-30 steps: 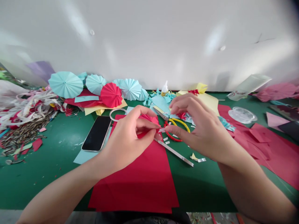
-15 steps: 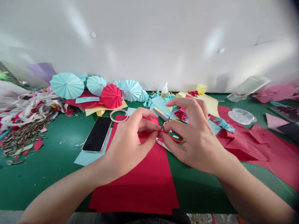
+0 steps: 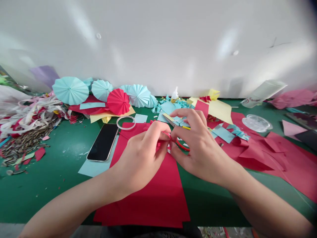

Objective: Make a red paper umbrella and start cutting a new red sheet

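Left hand (image 3: 140, 158) turned | red paper (image 3: 166, 135) pinched between its fingers (image 3: 155, 132) and right hand (image 3: 201, 148)

I find no legible text, brand, number or sign. Between 2 and 3 o'clock on my feed, a plastic cup (image 3: 264, 93) bears a reddish print, too small to read.

The table (image 3: 69, 178) is coloured green; pleated rosettes (image 3: 70, 90) are seen in pale turquoise, another rosette (image 3: 118, 101) in red, the phone screen (image 3: 103, 142) in black.
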`<state>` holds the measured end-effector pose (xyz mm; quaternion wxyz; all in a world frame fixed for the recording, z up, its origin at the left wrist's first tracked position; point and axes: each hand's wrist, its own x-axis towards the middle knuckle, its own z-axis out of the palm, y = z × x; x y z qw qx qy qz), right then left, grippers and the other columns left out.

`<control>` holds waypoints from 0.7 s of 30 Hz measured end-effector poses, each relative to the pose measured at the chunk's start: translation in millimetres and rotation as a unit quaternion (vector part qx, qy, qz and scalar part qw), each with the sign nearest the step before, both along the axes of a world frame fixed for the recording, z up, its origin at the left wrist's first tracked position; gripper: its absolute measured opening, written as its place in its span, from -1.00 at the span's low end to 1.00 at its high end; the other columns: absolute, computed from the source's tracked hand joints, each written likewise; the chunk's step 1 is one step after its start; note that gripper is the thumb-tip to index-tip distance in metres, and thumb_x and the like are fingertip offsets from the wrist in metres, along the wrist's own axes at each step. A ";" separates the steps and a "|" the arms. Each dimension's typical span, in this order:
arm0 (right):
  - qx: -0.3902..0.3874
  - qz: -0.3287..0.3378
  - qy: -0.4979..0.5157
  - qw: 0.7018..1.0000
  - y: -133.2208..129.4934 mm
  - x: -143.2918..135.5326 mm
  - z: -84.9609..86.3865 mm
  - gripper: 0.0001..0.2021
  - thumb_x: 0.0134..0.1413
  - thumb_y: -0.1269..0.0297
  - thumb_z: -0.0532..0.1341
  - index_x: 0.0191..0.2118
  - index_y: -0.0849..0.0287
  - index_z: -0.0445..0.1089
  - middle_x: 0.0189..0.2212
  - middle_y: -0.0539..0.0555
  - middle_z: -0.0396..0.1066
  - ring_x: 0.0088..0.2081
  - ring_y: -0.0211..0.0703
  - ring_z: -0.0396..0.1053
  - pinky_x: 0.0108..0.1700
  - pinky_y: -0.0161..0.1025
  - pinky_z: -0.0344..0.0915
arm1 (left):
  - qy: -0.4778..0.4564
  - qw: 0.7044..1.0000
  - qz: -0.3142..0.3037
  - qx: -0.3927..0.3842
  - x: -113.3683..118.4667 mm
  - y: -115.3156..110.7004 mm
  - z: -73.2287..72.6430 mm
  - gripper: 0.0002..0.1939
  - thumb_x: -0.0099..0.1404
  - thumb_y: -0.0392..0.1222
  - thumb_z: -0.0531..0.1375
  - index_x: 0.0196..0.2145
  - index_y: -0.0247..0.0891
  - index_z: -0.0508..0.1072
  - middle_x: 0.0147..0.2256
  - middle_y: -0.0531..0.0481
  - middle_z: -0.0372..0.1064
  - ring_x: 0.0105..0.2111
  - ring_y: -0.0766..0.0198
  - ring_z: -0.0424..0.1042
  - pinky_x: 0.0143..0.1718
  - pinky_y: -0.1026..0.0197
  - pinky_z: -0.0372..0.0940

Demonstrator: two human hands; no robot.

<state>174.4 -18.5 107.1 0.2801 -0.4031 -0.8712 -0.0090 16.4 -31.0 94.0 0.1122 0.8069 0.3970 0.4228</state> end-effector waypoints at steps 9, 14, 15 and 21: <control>-0.023 0.022 0.002 0.999 -0.1 2.3 2.7 -0.95 -0.04 0.45 0.08 -0.46 0.23 0.25 -0.07 0.24 0.08 0.03 0.06 0.05 -0.01 -0.01 0.13 | 0.008 1.000 0.021 -0.003 -2.5 2.0 4.8 -0.66 0.08 -0.50 0.16 -0.24 -0.20 0.18 -0.39 0.11 0.44 -0.35 0.35 0.48 -0.44 0.43 0.33; -0.019 0.019 -0.003 1.000 1.0 2.6 2.2 -0.92 -0.04 0.47 0.08 -0.49 0.23 0.24 -0.05 0.24 0.09 0.02 0.05 0.06 0.01 0.00 0.11 | 0.012 1.000 0.014 -0.011 -1.9 1.1 4.0 -0.67 0.08 -0.49 0.16 -0.25 -0.21 0.18 -0.38 0.11 0.45 -0.36 0.36 0.48 -0.44 0.44 0.33; -0.021 0.020 -0.005 1.000 1.1 2.8 2.0 -0.92 -0.05 0.48 0.08 -0.49 0.23 0.24 -0.06 0.24 0.10 0.02 0.05 0.06 0.00 0.00 0.11 | 0.013 1.000 0.012 -0.012 -1.8 1.2 3.5 -0.67 0.08 -0.49 0.16 -0.25 -0.21 0.19 -0.38 0.11 0.45 -0.36 0.36 0.48 -0.45 0.44 0.33; -0.039 0.039 -0.015 0.998 0.8 4.3 4.6 -0.90 -0.07 0.53 0.07 -0.47 0.21 0.26 -0.06 0.23 0.12 0.00 0.06 0.08 -0.04 0.03 0.15 | 0.016 1.000 0.002 -0.020 -2.4 2.6 1.4 -0.67 0.10 -0.49 0.15 -0.23 -0.20 0.19 -0.36 0.09 0.44 -0.33 0.34 0.47 -0.44 0.42 0.33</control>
